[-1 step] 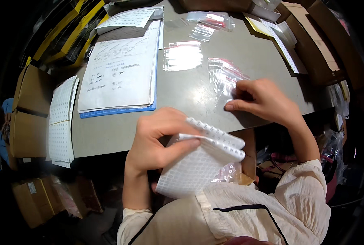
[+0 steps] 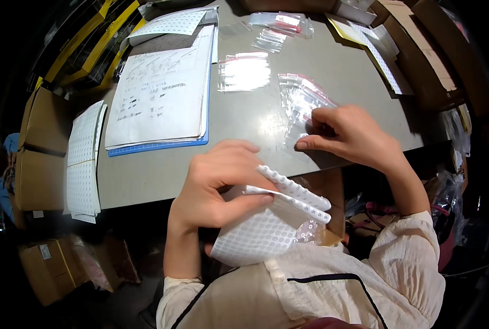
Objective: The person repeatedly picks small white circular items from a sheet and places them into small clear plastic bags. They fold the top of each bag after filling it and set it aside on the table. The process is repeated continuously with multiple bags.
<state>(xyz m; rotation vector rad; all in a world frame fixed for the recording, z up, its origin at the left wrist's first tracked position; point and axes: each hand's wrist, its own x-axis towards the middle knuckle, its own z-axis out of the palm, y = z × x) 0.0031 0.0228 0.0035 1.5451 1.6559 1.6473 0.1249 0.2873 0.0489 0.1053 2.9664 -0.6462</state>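
My left hand is closed on a folded sheet of round stickers, pinching it between thumb and fingers. Rows of small printed circles show along its curled edge, which hangs past the table's front edge over my lap. My right hand is at the table's front, its fingers curled over the lower end of a fanned group of clear zip bags with red seal lines. The right thumb rests against a bag; whatever the fingertips hold is hidden.
Another row of small zip bags lies further back, near papers on a blue clipboard. Banded sticker sheets overhang the table's left edge. Cardboard boxes stand at left, and an open carton at right. A bag of small rings sits near my lap.
My left hand and the sticker sheet have shifted slightly, the sheet's curled edge moving a little right and down. The right hand has moved slightly left over the bags.
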